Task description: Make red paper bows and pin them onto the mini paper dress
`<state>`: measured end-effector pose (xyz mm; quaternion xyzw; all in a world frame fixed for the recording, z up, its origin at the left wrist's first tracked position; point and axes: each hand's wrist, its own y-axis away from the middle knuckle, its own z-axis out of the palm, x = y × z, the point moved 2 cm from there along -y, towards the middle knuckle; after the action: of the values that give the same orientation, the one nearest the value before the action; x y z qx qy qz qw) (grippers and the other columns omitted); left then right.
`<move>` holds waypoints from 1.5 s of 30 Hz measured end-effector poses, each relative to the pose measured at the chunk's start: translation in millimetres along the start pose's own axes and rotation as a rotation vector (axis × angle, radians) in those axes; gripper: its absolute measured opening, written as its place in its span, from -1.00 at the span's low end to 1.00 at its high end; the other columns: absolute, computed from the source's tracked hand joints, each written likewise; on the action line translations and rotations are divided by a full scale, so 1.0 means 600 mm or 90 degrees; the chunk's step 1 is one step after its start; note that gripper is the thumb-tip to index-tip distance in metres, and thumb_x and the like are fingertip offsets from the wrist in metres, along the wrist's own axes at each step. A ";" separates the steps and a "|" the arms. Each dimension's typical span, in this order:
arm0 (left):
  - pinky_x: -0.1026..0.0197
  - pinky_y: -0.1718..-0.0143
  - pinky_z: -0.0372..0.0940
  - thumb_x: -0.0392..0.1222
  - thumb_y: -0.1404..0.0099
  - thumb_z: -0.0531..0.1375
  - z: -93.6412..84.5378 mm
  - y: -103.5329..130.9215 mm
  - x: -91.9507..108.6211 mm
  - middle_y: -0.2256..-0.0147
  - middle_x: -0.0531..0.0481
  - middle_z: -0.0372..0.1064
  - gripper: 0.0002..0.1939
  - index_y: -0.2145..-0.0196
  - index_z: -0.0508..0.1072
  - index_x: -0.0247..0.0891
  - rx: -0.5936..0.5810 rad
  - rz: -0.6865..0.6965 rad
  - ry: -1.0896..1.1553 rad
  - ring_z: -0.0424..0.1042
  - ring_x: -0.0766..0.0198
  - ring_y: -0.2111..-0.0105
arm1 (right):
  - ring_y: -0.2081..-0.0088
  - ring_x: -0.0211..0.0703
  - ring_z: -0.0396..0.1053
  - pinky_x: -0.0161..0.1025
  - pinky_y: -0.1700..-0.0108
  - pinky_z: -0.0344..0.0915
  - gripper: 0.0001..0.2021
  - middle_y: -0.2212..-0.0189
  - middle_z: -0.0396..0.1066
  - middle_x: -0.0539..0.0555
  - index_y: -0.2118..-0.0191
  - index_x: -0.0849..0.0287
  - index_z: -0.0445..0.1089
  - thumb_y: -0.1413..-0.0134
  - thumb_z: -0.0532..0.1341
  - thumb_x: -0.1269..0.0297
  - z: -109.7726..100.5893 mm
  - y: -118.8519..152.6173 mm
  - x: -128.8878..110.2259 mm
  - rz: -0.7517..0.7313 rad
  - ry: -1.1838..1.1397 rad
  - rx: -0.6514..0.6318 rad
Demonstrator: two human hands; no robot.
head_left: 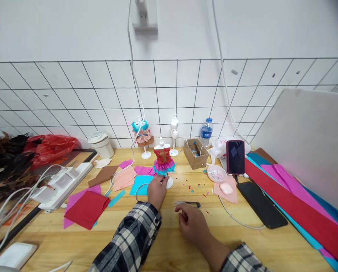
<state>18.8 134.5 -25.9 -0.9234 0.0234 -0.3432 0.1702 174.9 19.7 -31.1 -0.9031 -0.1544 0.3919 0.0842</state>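
Observation:
A miniature mannequin (161, 153) in a red and brown bodice with a pink and blue ruffled skirt stands at mid-table on a white base. My left hand (157, 192) is closed at the skirt's lower hem, fingertips pinched there; whether they grip the fabric or the stand is hidden. Close to the table, my right hand (193, 223) has loosely bent fingers, with index and thumb apart and nothing visible between them. Just beyond its index finger lie dark-handled thread snips (192, 204). Scraps of coloured bits (195, 187) are scattered to the mannequin's right.
Behind stand a dressed mannequin (142, 136), a bare mannequin (174, 132), a cardboard box (196, 158) and a water bottle (206, 132). Fabric pieces (87, 209) and a power strip (64, 185) lie left. A bead dish (217, 173), phone (235, 156) and fabric strips (288, 196) are right.

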 end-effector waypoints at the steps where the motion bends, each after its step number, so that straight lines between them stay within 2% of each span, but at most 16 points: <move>1: 0.26 0.39 0.17 -0.04 -0.28 0.08 -0.001 0.002 -0.001 0.44 -0.06 0.41 -0.69 0.42 0.51 -0.27 0.001 0.006 -0.010 0.39 0.23 0.39 | 0.53 -0.27 0.20 -0.34 0.42 0.05 -0.72 0.57 0.28 -0.05 0.23 0.13 0.37 0.07 0.03 0.50 0.000 0.000 0.001 0.001 0.004 0.002; 10: 0.18 0.28 0.23 -0.08 -0.28 0.09 -0.006 0.002 0.006 0.46 -0.06 0.40 -0.74 0.44 0.48 -0.25 0.021 0.094 -0.045 0.39 0.17 0.32 | 0.51 -0.26 0.24 -0.33 0.42 0.08 -0.75 0.55 0.30 -0.06 0.25 0.12 0.36 0.04 0.04 0.50 0.001 0.004 -0.005 0.013 0.013 -0.007; 12: 0.15 0.24 0.23 -0.07 -0.25 0.12 -0.011 0.003 0.011 0.45 -0.07 0.39 -0.75 0.45 0.45 -0.26 0.045 0.097 -0.044 0.38 0.14 0.30 | 0.51 -0.26 0.25 -0.32 0.42 0.09 -0.76 0.55 0.29 -0.06 0.24 0.13 0.35 0.02 0.05 0.50 0.001 0.005 -0.005 -0.002 0.023 0.007; 14: 0.10 0.21 0.23 -0.05 -0.22 0.15 -0.023 0.012 0.015 0.38 -0.09 0.39 -0.78 0.39 0.43 -0.26 0.079 0.088 -0.040 0.37 0.10 0.25 | 0.49 -0.25 0.26 -0.32 0.39 0.13 -0.77 0.54 0.30 -0.05 0.22 0.14 0.35 -0.01 0.05 0.48 -0.006 0.006 -0.003 -0.020 0.036 0.051; 16: 0.08 0.20 0.23 -0.04 -0.20 0.17 -0.045 0.031 0.013 0.30 -0.11 0.39 -0.76 0.27 0.40 -0.27 0.124 0.069 -0.031 0.36 0.09 0.23 | 0.43 -0.23 0.28 -0.30 0.34 0.16 -0.79 0.50 0.33 -0.01 0.19 0.15 0.35 -0.06 0.06 0.45 -0.028 0.006 0.003 -0.052 0.066 0.123; 18: 0.10 0.24 0.25 -0.05 -0.18 0.18 -0.075 0.059 0.002 0.35 -0.06 0.38 -0.75 0.24 0.37 -0.26 0.175 0.054 -0.003 0.36 0.14 0.29 | 0.35 -0.19 0.30 -0.27 0.25 0.19 -0.82 0.43 0.37 0.03 0.18 0.17 0.35 -0.11 0.06 0.40 -0.067 0.002 0.014 -0.070 0.128 0.201; 20: 0.14 0.28 0.26 -0.08 -0.21 0.15 -0.104 0.091 -0.014 0.40 -0.03 0.37 -0.82 0.31 0.38 -0.24 0.150 0.086 0.014 0.35 0.17 0.34 | 0.26 -0.12 0.30 -0.21 0.17 0.17 -0.82 0.35 0.41 0.08 0.18 0.17 0.36 -0.13 0.07 0.36 -0.116 -0.010 0.031 -0.016 0.236 0.269; 22: 0.13 0.28 0.27 -0.11 -0.22 0.14 -0.130 0.120 -0.033 0.40 -0.03 0.38 -0.84 0.29 0.40 -0.23 0.079 0.119 -0.008 0.36 0.17 0.33 | 0.11 -0.02 0.26 -0.12 0.08 0.12 -0.76 0.18 0.41 0.13 0.11 0.15 0.37 -0.11 0.09 0.35 -0.162 -0.029 0.049 0.055 0.360 0.290; 23: 0.12 0.26 0.27 -0.11 -0.22 0.15 -0.140 0.132 -0.041 0.37 -0.04 0.40 -0.83 0.27 0.41 -0.22 0.035 0.136 -0.026 0.37 0.16 0.31 | 0.02 0.05 0.20 -0.06 0.02 0.07 -0.73 0.06 0.36 0.13 0.08 0.12 0.37 -0.08 0.11 0.33 -0.179 -0.040 0.058 0.085 0.416 0.282; 25: 0.07 0.20 0.27 -0.11 -0.22 0.15 -0.154 0.148 -0.054 0.30 -0.06 0.42 -0.82 0.24 0.43 -0.21 -0.021 0.153 -0.064 0.37 0.13 0.25 | -0.05 0.08 0.14 0.00 -0.03 -0.01 -0.69 -0.01 0.32 0.11 0.05 0.08 0.38 -0.05 0.13 0.34 -0.198 -0.061 0.074 0.101 0.490 0.216; 28: 0.03 0.15 0.26 -0.11 -0.23 0.14 -0.164 0.155 -0.064 0.25 -0.08 0.41 -0.82 0.24 0.45 -0.19 -0.046 0.152 -0.100 0.36 0.11 0.20 | -0.02 0.06 0.15 0.02 0.00 -0.04 -0.75 0.03 0.36 0.13 0.15 0.11 0.44 -0.04 0.13 0.39 -0.199 -0.080 0.096 0.116 0.561 0.139; 33: 0.03 0.16 0.26 -0.13 -0.24 0.12 -0.160 0.154 -0.070 0.25 -0.07 0.41 -0.83 0.26 0.47 -0.18 -0.066 0.127 -0.109 0.36 0.13 0.20 | 0.04 0.07 0.18 0.03 0.07 -0.06 -0.79 0.12 0.42 0.15 0.26 0.13 0.47 -0.11 0.09 0.42 -0.195 -0.078 0.119 0.119 0.614 0.105; 37: 0.01 0.15 0.25 -0.15 -0.23 0.13 -0.156 0.157 -0.071 0.21 -0.07 0.40 -0.83 0.24 0.47 -0.16 -0.084 0.098 -0.122 0.34 0.11 0.17 | 0.06 0.03 0.20 0.04 0.06 -0.08 -0.79 0.20 0.46 0.06 0.22 0.06 0.45 -0.15 0.08 0.41 -0.190 -0.055 0.094 0.070 0.588 0.066; 42: 0.02 0.13 0.23 -0.18 -0.23 0.11 -0.154 0.157 -0.067 0.20 -0.07 0.39 -0.82 0.24 0.47 -0.15 -0.110 0.112 -0.105 0.33 0.12 0.15 | 0.12 -0.01 0.24 -0.01 0.10 -0.02 -0.74 0.22 0.45 0.05 0.16 0.04 0.41 -0.06 0.14 0.48 -0.148 -0.014 0.040 0.018 0.573 -0.024; 45: 0.02 0.13 0.23 -0.19 -0.23 0.12 -0.155 0.158 -0.065 0.21 -0.07 0.39 -0.83 0.25 0.47 -0.15 -0.114 0.108 -0.109 0.33 0.12 0.15 | 0.18 0.00 0.27 -0.04 0.17 0.02 -0.75 0.25 0.46 0.07 0.14 0.02 0.42 -0.08 0.13 0.44 -0.130 0.004 0.034 0.014 0.566 -0.032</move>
<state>-63.7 23.7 -15.7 -0.9556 0.1171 -0.2438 0.1166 245.6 22.1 7.1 -0.9872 -0.1027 -0.0378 0.1161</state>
